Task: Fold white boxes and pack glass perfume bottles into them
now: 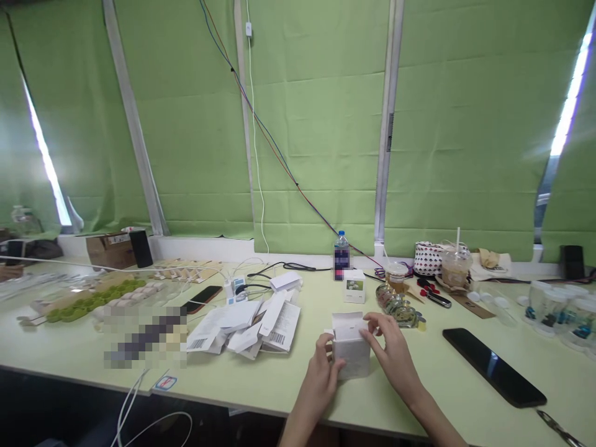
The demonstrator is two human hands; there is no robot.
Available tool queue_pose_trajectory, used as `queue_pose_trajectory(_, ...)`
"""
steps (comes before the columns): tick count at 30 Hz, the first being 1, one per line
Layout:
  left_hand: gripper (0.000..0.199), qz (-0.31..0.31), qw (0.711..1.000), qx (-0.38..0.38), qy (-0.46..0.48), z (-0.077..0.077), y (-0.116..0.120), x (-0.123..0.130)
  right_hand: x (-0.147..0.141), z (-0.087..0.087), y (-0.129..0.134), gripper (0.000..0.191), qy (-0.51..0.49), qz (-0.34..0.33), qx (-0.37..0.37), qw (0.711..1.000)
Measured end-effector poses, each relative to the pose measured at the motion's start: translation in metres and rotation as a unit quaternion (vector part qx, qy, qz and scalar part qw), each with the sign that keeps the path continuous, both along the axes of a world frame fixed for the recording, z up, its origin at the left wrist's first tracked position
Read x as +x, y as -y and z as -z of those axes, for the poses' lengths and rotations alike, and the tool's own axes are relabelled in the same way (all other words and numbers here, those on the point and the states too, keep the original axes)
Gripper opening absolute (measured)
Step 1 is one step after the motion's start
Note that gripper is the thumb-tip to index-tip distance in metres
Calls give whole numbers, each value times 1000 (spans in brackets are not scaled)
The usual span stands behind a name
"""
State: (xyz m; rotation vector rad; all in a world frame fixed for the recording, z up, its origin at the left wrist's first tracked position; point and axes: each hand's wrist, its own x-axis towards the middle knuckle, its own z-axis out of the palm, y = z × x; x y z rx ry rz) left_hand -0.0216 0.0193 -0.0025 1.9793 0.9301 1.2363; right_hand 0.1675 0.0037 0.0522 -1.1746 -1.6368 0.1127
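A small white box (352, 359) stands near the table's front edge with its top flap raised. Around its left side my left hand (322, 366) is wrapped, the thumb on the front face. At the upper right corner, my right hand (388, 349) pinches the edge by the flap. What lies inside the box cannot be seen. Behind it stands a second white box (354, 287) with a green picture. To the left, flattened white cartons (249, 323) lie in a pile.
A bottle (341, 257), a cup with clear lid (396, 276) and rolls of tape-like items (399, 307) stand behind. A black phone (493, 366) and clear jars (554, 307) are at right. Another phone (203, 299), an egg-tray-like green holder (95, 300) and cables are left.
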Motion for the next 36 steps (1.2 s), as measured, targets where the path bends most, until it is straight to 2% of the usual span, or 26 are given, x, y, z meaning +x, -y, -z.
queue_pose_trajectory(7, 32, -1, 999, 38, -11, 5, -4, 0, 0, -4, 2, 14, 35, -20, 8, 999)
queue_pose_trajectory(13, 33, -5, 998, 48, -40, -3, -1, 0, -1, -2, 3, 21, 24, -18, -12, 999)
queue_pose_trajectory(16, 35, -7, 998, 47, -42, -4, 1, 0, -1, 0, 1, 22, 11, -6, -14, 1000)
queue_pose_trajectory(21, 36, -32, 998, 33, -46, 3, -2, -1, 0, 2, 0, 24, -10, 22, 7, 1000)
queue_pose_trajectory(28, 36, -15, 997, 58, -38, -1, -1, 0, -2, 0, 2, 16, 10, -22, 6, 1000)
queue_pose_trajectory(36, 37, -26, 996, 64, -48, 4, -3, 0, -1, -1, 3, 22, 25, -50, 0, 998)
